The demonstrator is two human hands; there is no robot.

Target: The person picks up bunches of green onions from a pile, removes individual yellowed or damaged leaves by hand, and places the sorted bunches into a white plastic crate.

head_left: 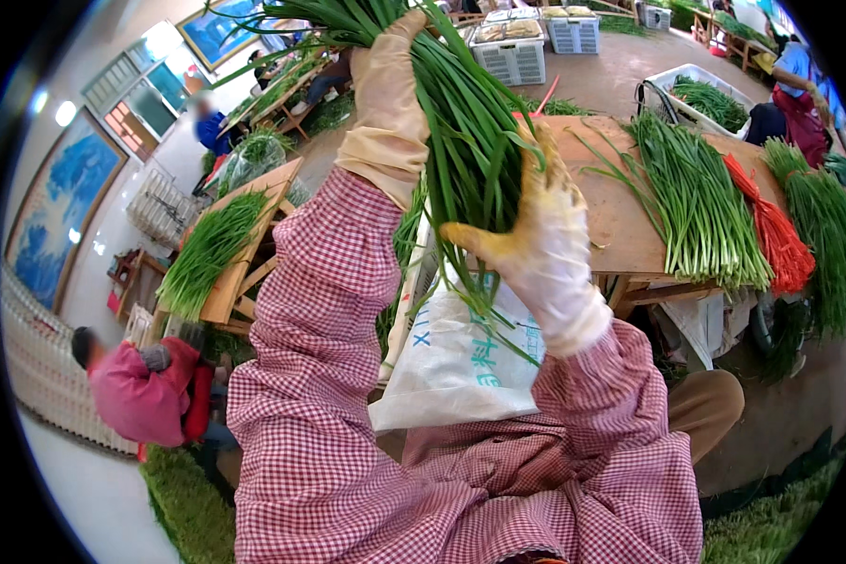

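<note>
My left hand (383,103), in a pale rubber glove, holds up a large bundle of garlic chives (465,122); its fingers are partly hidden by the leaves. Long green leaves hang down from it toward my lap. Against their right side rests my right hand (545,235), gloved and stained yellow, its fingers stretched upward and its thumb spread out to the left. A white woven sack (451,381) lies over my lap below the leaf tips. More chives (700,207) lie in a pile on the wooden table (620,230) to my right.
A bunch of red ties (775,235) lies between the chive pile and another green heap (818,226). To the left, chives (218,240) cover a sloping wooden bench (254,240). A person in pink (150,390) sits at lower left. White crates (509,54) stand farther back.
</note>
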